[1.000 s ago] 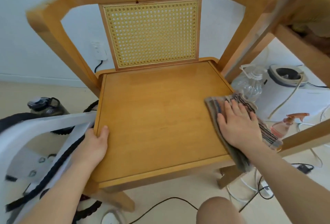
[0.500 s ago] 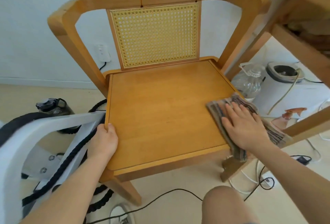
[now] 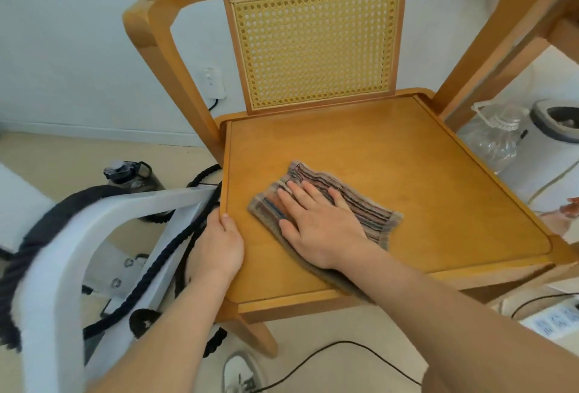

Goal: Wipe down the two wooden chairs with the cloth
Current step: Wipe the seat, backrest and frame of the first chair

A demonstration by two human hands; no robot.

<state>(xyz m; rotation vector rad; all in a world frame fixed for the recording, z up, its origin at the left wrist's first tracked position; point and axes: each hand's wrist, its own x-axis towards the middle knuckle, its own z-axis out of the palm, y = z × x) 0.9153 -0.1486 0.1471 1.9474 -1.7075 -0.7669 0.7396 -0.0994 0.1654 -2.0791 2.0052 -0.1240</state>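
Note:
A wooden chair (image 3: 438, 179) with a cane back panel fills the view, its flat seat facing me. A striped cloth (image 3: 360, 201) lies flat on the left half of the seat. My right hand (image 3: 316, 223) presses palm-down on the cloth, fingers spread and pointing toward the back left. My left hand (image 3: 219, 245) grips the seat's left front edge, thumb on top. Wooden parts (image 3: 564, 38) at the far right may belong to other furniture; I cannot tell what.
A white frame (image 3: 94, 229) wrapped with black rope crowds the chair's left side. A dark bottle (image 3: 131, 173) stands on the floor behind it. At the right are a clear plastic jug (image 3: 495, 138), a white appliance (image 3: 551, 142), a power strip (image 3: 554, 320) and cables.
My right hand has slid the cloth from the seat's right front edge leftward to the left-middle of the seat. The view has shifted. My left hand has stayed on the seat's left edge.

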